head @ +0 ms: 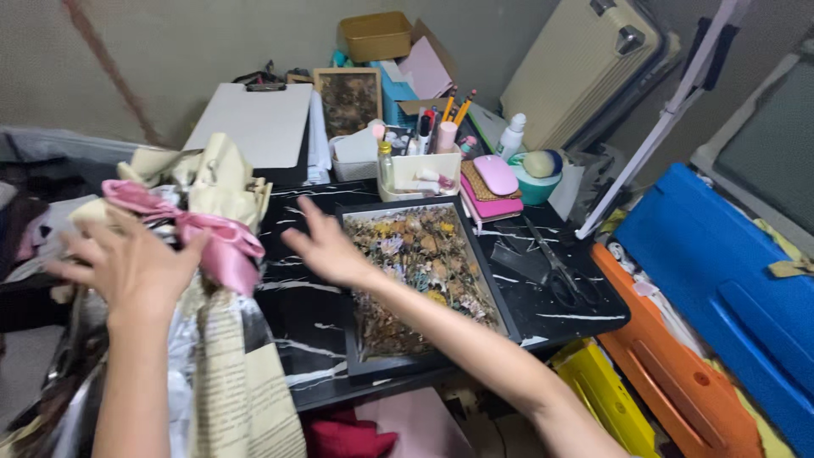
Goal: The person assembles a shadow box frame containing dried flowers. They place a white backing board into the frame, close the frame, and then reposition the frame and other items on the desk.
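My left hand [127, 267] rests with spread fingers on a bundle of cream wrapping paper [222, 182] tied with a pink satin ribbon [222, 242], at the left edge of a black marble-patterned table [309, 318]. My right hand [326, 246] hovers open over the table, just left of a black frame [507, 315] filled with dried pressed flowers [420, 263]; it holds nothing. The paper bundle hangs down past the table's front edge toward me.
Black scissors [560, 271] lie right of the frame. Behind it stand a white organiser of pens [424, 165], a pink mouse on a pink notebook [494, 178], a white bottle [511, 136], a clipboard [254, 119]. Blue [721, 254], orange and yellow cases crowd the right.
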